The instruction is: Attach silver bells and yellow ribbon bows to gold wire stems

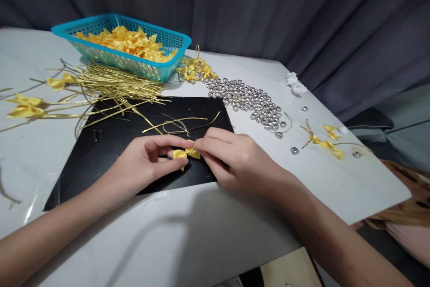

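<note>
Between my two hands is a small yellow ribbon bow (181,154), held just above a black board (114,155). My left hand (152,157) pinches the bow's left side between thumb and fingers. From the other side, the fingertips of my right hand (231,155) close at the bow's middle and right loop; whether they also grip a thin tie there is hidden. Just beyond my fingers, several loose gold wire ties (178,120) lie on the board.
A blue basket (168,68) of yellow bows stands at the back left, with a pile of gold ties (117,82) before it. Silver heart-shaped beads (248,99) spread across the table (255,229). More bows with ties lie left (25,106) and right (324,143).
</note>
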A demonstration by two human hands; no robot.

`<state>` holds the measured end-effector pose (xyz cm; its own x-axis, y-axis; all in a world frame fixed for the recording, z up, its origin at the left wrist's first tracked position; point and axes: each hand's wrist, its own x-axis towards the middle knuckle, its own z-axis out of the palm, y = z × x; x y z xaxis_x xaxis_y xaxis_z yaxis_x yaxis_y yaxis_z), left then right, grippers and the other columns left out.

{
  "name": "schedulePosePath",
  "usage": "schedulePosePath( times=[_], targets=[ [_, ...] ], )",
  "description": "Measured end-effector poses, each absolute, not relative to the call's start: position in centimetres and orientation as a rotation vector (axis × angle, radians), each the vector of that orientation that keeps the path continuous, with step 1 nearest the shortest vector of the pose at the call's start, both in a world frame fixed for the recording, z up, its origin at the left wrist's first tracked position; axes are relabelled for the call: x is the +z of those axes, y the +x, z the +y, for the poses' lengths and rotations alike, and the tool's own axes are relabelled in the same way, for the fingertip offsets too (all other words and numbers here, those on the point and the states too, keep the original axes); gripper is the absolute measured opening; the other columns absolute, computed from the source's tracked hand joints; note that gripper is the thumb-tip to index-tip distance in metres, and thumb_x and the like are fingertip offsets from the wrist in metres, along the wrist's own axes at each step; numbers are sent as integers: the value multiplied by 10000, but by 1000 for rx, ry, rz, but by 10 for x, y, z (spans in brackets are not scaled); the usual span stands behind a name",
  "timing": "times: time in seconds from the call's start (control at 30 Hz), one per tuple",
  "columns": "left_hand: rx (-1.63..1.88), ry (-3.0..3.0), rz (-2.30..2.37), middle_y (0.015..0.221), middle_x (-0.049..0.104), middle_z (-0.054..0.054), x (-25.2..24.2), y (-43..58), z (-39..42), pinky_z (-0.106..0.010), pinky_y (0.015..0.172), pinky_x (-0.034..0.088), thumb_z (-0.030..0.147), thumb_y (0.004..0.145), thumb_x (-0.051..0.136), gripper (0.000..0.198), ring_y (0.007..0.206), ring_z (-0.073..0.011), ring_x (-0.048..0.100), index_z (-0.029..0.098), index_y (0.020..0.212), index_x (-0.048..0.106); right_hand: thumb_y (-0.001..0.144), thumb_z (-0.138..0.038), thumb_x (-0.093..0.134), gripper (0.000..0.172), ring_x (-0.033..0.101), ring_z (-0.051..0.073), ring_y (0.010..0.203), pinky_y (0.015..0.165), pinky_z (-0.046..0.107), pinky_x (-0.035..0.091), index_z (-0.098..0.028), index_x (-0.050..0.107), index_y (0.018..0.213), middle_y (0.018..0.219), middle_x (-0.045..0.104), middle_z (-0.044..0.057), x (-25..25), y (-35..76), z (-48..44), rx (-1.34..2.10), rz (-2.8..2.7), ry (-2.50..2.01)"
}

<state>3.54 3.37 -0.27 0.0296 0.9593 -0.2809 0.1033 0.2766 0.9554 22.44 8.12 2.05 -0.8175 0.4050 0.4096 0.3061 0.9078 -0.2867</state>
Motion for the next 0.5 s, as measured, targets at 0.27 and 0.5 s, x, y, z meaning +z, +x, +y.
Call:
schedulePosePath(
  times=[0.27,0.5],
  targets=[
    [939,1073,1339,697,731,12,-2,37,35,-165,533,496,220,595,754,242,582,-99,623,225,837,750,874,-51,420,225,506,105,652,559,203,406,-74,640,914,769,560,52,19,222,81,319,-2628,-531],
    [965,1068,1333,699,743,13,-1,36,33,-168,562,521,213,586,758,255,598,-105,645,236,840,764,871,-44,425,244,494,102,631,544,204,390,-80,644,971,750,560,45,19,222,78,246,-2622,-540]
  ],
)
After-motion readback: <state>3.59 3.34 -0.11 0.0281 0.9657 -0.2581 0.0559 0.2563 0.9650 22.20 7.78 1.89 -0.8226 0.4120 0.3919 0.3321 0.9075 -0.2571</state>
